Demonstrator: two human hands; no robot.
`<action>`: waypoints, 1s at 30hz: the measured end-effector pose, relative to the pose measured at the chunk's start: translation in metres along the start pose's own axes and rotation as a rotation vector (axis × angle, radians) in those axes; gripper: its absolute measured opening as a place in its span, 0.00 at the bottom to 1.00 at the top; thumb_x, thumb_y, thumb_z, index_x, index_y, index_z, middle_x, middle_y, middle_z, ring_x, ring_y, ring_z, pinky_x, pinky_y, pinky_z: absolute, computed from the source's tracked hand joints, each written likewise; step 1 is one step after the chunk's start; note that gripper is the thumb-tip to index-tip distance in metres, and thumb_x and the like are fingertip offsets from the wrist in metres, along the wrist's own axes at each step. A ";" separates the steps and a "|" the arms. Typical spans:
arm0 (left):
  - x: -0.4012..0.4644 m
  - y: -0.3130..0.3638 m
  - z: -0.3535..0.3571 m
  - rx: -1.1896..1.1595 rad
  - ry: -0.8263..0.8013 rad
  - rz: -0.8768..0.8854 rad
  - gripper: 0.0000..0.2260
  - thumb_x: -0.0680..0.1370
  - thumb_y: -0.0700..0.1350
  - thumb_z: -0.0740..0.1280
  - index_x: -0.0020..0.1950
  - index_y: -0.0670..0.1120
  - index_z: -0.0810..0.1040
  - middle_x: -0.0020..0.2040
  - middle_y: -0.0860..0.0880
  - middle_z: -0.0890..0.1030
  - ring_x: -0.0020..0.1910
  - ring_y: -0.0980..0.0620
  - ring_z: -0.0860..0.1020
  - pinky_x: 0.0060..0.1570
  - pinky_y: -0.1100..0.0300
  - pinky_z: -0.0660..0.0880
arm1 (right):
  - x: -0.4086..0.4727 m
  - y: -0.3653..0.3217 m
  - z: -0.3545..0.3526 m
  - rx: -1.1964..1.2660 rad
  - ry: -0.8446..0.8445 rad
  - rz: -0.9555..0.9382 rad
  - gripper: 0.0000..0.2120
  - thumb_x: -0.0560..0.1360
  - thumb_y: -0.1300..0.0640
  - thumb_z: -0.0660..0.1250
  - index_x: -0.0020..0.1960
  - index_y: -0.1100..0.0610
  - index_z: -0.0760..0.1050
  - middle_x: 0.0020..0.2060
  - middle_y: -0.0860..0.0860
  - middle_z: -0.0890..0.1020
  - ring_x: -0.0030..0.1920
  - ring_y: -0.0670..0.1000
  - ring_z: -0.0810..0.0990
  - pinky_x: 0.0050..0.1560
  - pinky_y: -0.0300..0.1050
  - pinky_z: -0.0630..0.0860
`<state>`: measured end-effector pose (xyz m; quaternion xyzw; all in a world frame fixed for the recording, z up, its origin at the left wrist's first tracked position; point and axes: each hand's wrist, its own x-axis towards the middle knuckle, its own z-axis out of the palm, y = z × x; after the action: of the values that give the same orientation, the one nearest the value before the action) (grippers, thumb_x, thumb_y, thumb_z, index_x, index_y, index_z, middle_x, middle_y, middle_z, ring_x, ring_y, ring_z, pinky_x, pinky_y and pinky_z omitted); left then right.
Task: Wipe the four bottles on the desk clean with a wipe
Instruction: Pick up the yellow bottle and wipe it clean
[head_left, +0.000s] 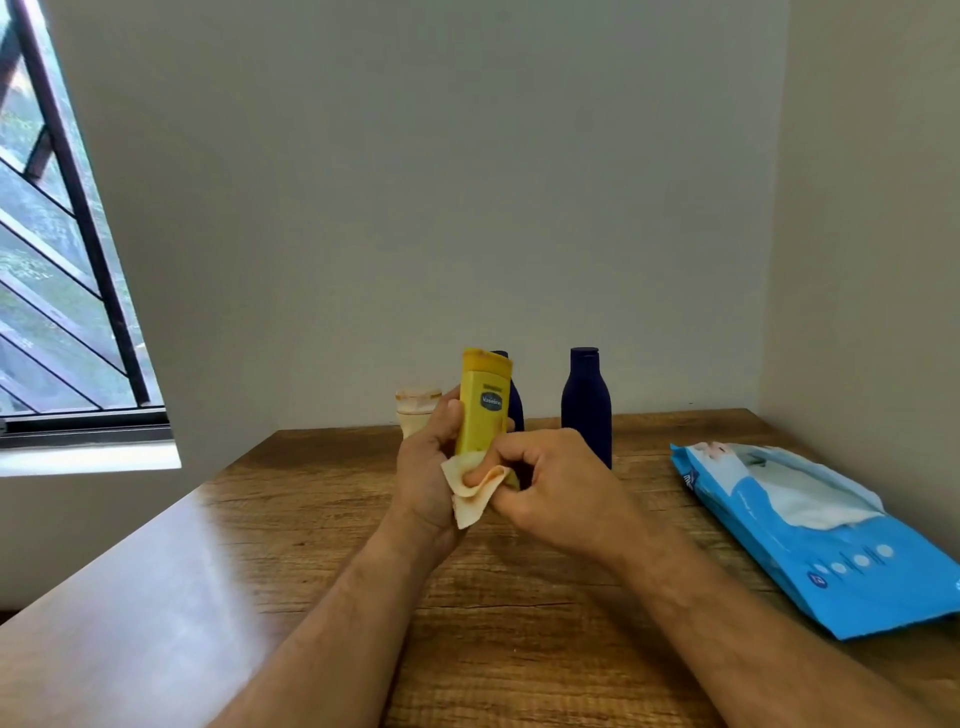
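Yellow bottle (480, 410): upright, lifted above the wooden desk (322, 499), centre of view, cap up, blue label facing the camera.
Left hand (428, 467): fingers curled round the yellow bottle's left side, gripping it.
Right hand (545, 488): pinching a stained wipe (472, 491) against the bottle's lower end.
Dark blue bottle (587, 410): standing at the back of the desk, right of the hands.
Second blue bottle (513, 405): mostly hidden behind the yellow one.
Cream bottle (415, 410): at the back, just left of the hands.
Blue wipes pack (810, 540): lying flat on the right, flap open.

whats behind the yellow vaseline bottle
A dark blue bottle stands behind the yellow Vaseline bottle; only its right edge and cap top show, the rest is covered.
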<state>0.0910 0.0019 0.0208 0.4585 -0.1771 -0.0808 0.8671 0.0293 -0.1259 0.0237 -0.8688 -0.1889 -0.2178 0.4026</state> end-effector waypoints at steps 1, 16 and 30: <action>-0.001 -0.001 0.002 0.015 -0.037 -0.012 0.23 0.77 0.51 0.62 0.68 0.40 0.76 0.58 0.34 0.80 0.55 0.38 0.79 0.61 0.42 0.75 | -0.001 0.000 -0.002 -0.005 0.026 -0.002 0.03 0.75 0.53 0.73 0.48 0.47 0.84 0.44 0.40 0.83 0.44 0.39 0.80 0.46 0.34 0.79; -0.003 0.000 0.005 0.038 0.056 -0.024 0.20 0.84 0.50 0.56 0.65 0.37 0.77 0.57 0.34 0.82 0.51 0.40 0.82 0.55 0.45 0.79 | 0.002 0.007 -0.012 0.045 0.094 -0.014 0.03 0.73 0.55 0.74 0.46 0.48 0.85 0.37 0.46 0.85 0.33 0.49 0.81 0.38 0.49 0.82; -0.008 -0.007 0.008 0.515 -0.286 0.179 0.19 0.79 0.49 0.62 0.69 0.50 0.76 0.59 0.43 0.83 0.57 0.46 0.81 0.57 0.51 0.78 | 0.007 0.005 -0.022 0.005 0.553 0.029 0.01 0.77 0.52 0.70 0.47 0.49 0.80 0.36 0.45 0.81 0.36 0.46 0.79 0.33 0.43 0.79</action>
<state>0.0810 -0.0061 0.0174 0.6297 -0.3516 -0.0205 0.6924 0.0324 -0.1448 0.0374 -0.7780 -0.0596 -0.4406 0.4439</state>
